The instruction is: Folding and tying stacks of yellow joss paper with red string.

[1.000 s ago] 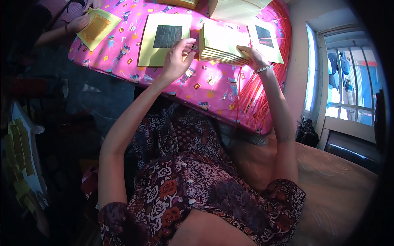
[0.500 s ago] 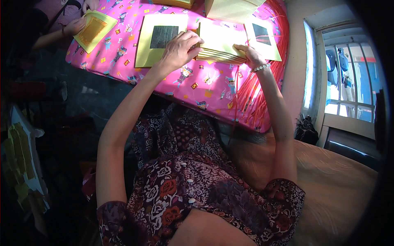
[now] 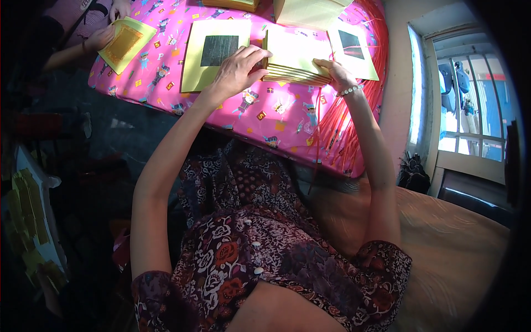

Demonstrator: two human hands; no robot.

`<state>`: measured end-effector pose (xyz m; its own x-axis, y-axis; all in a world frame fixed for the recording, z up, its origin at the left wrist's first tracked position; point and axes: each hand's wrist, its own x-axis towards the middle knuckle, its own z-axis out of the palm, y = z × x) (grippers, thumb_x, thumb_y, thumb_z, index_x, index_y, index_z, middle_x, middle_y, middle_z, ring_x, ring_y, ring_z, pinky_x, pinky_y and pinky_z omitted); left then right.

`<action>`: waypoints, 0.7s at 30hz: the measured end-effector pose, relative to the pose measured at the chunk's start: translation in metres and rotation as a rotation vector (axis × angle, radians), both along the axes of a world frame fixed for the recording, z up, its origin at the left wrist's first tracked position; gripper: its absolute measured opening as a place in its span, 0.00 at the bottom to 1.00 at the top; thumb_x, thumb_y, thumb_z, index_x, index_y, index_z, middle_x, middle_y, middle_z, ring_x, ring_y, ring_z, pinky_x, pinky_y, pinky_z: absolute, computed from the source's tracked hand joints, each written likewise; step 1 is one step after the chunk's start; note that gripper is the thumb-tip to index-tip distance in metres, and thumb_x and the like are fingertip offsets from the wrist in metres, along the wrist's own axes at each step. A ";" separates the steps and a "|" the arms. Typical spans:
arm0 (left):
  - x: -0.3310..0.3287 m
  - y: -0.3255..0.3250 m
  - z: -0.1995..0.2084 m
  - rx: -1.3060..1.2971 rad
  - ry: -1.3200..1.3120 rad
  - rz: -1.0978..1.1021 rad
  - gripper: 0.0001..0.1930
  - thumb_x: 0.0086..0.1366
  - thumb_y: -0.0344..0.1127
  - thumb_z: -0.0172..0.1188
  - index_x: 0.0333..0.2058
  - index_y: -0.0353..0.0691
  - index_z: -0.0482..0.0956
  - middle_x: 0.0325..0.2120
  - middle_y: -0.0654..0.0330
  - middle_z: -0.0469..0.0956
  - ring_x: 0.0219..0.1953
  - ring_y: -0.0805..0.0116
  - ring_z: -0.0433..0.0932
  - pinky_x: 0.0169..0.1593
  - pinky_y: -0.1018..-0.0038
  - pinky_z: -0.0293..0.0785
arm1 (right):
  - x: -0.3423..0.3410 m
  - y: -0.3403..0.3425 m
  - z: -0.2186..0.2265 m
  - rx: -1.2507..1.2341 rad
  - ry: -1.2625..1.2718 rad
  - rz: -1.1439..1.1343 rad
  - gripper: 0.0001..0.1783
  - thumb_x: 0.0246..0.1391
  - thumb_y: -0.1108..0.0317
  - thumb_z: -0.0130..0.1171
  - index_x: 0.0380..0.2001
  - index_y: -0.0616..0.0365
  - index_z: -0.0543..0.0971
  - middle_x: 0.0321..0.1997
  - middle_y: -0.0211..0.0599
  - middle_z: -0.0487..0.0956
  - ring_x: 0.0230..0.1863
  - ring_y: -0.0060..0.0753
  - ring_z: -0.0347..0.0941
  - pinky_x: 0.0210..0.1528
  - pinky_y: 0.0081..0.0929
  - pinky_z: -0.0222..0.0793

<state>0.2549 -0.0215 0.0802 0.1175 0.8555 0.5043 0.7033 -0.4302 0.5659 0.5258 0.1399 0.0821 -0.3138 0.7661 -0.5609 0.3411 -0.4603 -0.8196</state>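
- Head view, looking down: two bare hands meet a thick stack of yellow paper (image 3: 298, 47) on a table spread with a pink cartoon-print tablecloth (image 3: 182, 83). The stack lies near the table's front edge, its layered edges facing the wearer, and sunlight bleaches its top.
- The right hand (image 3: 341, 76), wearing a beaded bracelet (image 3: 349, 90), grips the stack's near right corner, thumb on top; its other fingers are partly hidden. This pinch probably keeps the layers together.
- The left hand (image 3: 238, 71) is partly spread, thumb and fingers apart, fingertips at the stack's left edge. It seems set there to steady or level that side; whether it presses, I cannot tell.
- Beneath the left hand's side lies a yellow sheet with a dark rectangle (image 3: 193, 69); a similar sheet (image 3: 371, 69) lies right of the stack. They flank it, perhaps to stay within reach.
- Red strips (image 3: 345, 141) trail along the table's right side, some close by the right wrist.
- Behind the stack stands a pale yellow folded paper piece (image 3: 310, 14).
- At upper left, a co-worker's hand (image 3: 99, 39) holds a yellow sheet with an orange square (image 3: 123, 44), tilted toward that person.
- At right is a barred window (image 3: 478, 110), the likely light source.
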 end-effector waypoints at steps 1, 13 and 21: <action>-0.001 0.000 -0.001 -0.009 -0.010 -0.006 0.19 0.57 0.37 0.64 0.47 0.44 0.73 0.40 0.59 0.74 0.44 0.57 0.74 0.48 0.63 0.73 | 0.000 0.000 0.000 -0.001 0.000 -0.001 0.20 0.52 0.57 0.63 0.39 0.65 0.80 0.40 0.41 0.80 0.38 0.31 0.74 0.44 0.27 0.67; -0.006 -0.009 0.004 0.004 -0.008 -0.038 0.25 0.53 0.33 0.66 0.50 0.44 0.71 0.43 0.56 0.73 0.47 0.55 0.73 0.51 0.62 0.72 | -0.006 0.004 -0.003 0.019 -0.038 0.008 0.16 0.56 0.64 0.60 0.41 0.66 0.78 0.38 0.36 0.80 0.37 0.29 0.77 0.42 0.28 0.75; -0.006 -0.007 -0.006 0.015 0.028 -0.027 0.30 0.52 0.29 0.66 0.54 0.46 0.65 0.42 0.55 0.71 0.47 0.54 0.73 0.51 0.62 0.72 | -0.010 0.000 -0.003 0.040 -0.004 0.028 0.21 0.51 0.55 0.63 0.39 0.64 0.80 0.35 0.38 0.80 0.35 0.29 0.74 0.42 0.26 0.66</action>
